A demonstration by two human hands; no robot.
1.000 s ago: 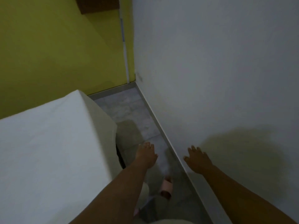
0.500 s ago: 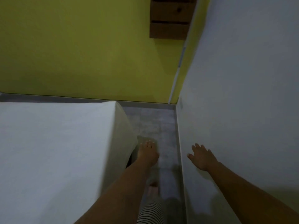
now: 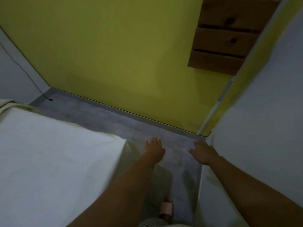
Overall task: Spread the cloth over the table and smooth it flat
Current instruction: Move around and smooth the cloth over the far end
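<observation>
Both hands, left hand [image 3: 154,150] and right hand [image 3: 204,153], seemingly open, empty, beside white cloth [image 3: 54,158].

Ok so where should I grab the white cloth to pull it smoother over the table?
Probably take the cloth at the hanging fold below its near right corner, coming from the floor side with the left hand, which is open right beside it. The drape there is loose, so it can be pinched.

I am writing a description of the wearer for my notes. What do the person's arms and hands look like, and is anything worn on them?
Both forearms are bare: no sleeves reach into view. The left hand and the right hand show no gloves, and no watch, bracelet or ring can be seen, though the picture is dim and somewhat blurred. No markings are visible.
</observation>
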